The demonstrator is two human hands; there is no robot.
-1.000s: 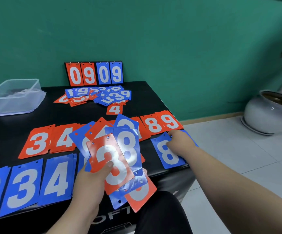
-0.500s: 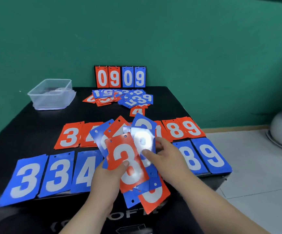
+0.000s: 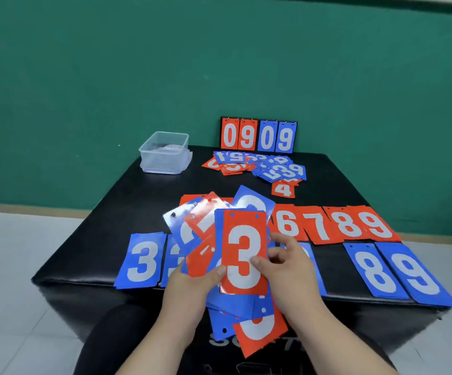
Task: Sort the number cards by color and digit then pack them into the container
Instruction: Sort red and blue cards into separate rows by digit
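Note:
My left hand (image 3: 189, 285) grips a loose fan of red and blue number cards (image 3: 192, 226) over the near edge of the black table (image 3: 127, 201). On top of the fan stands a red 3 card (image 3: 243, 253), upright. My right hand (image 3: 287, 263) pinches the right edge of that red 3 with thumb and fingers. Red cards 6 to 9 (image 3: 335, 226) lie in a row on the table, and blue 8 and 9 cards (image 3: 398, 272) lie nearer to me. A blue 3 card (image 3: 141, 261) lies at the left. The clear plastic container (image 3: 165, 152) stands at the far left.
A small scoreboard reading 0909 (image 3: 258, 135) stands against the green wall. In front of it lies an unsorted heap of red and blue cards (image 3: 257, 165), with a lone red 4 (image 3: 283, 189) beside it. Tiled floor surrounds the table.
My right hand left the blue 8 on the table, came to the fan and took hold of the red 3. The blue 8 that topped the fan is gone from view. The view swung left.

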